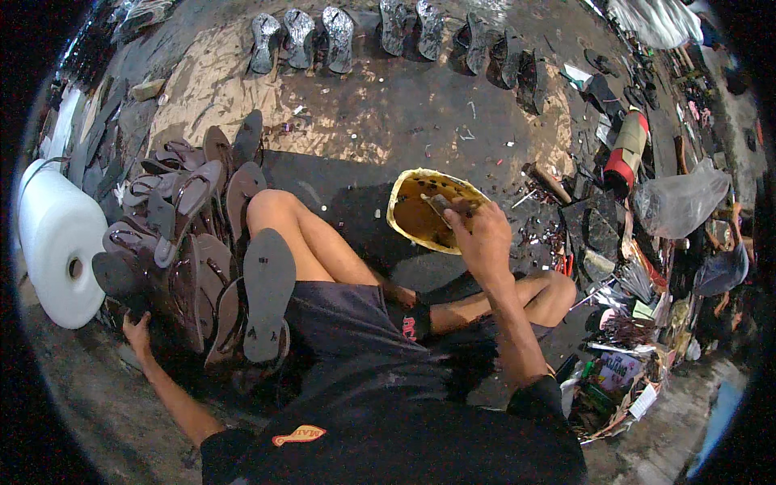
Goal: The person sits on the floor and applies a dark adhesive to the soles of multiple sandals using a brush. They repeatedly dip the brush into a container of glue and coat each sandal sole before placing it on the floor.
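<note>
Plainly, the white roll [69, 242] at far left stands beside the sandal pile, probably parked there to keep the middle of the floor [356, 182] free. Next, the left hand [137, 327] is at the lower end of a dark sole [120, 276]; I cannot tell whether its fingers are clamped on it. The sandals [194, 190] are heaped by the left knee, likely for short reach, with a grey sole [269, 283] lying lengthwise at their near side. Beyond, shiny soles [338, 40] lie in a spaced row, perhaps so their surfaces don't touch. The yellow-rimmed container [394, 212] sits between the knees, its mouth turned up for easy dipping. Over it, well apart from the other, the right hand [487, 242] has its fingers closed on a small flat applicator [439, 204], presumably so drips fall inside. Rightmost lies a red-and-cream canister [628, 152], among clutter.
</note>
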A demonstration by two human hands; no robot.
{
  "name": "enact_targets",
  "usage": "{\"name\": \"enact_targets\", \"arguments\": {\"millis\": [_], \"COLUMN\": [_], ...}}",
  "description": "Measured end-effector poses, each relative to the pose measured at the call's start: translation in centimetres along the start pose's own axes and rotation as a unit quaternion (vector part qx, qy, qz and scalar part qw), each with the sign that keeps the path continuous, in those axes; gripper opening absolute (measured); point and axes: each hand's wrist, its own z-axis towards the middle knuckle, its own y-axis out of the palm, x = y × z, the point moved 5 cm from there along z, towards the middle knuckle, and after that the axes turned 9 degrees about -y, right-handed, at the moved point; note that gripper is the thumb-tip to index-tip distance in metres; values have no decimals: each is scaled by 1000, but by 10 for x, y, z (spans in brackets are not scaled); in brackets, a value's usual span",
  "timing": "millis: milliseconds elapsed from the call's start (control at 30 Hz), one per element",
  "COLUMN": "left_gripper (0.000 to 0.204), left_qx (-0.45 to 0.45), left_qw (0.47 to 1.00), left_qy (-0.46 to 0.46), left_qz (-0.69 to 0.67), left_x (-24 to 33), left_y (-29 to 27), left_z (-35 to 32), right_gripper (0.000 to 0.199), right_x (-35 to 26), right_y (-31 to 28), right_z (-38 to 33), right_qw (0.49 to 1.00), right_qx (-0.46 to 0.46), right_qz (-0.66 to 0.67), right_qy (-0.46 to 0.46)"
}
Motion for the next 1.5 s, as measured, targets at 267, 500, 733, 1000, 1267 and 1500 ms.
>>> {"name": "enact_targets", "arguments": {"millis": [267,500,733,1000,1267,1500], "left_gripper": [59,76,23,40,62,65], "left_qx": [16,-55,-198,-264,-702,-729], "left_qw": [985,909,954,926,368,413], "left_qy": [165,394,176,137,-29,6], "left_qz": [-45,126,-138,-233,-609,-546], "left_x": [206,365,347,380,500,499], "left_y": [-42,74,120,92,144,176], "left_z": [-169,-351,-321,-319,-446,-485], "right_gripper": [29,49,35,29,36,39], "right_x": [88,90,69,73,-5,-110], "right_y": [-48,-49,-99,-90,-110,-134], "right_z": [-36,-103,-57,-47,12,55], "right_qw": [935,925,588,571,810,906], "right_qx": [183,-18,305,310,280,269], "right_qz": [187,245,680,703,503,259], "right_qy": [240,290,313,291,110,-199]}}
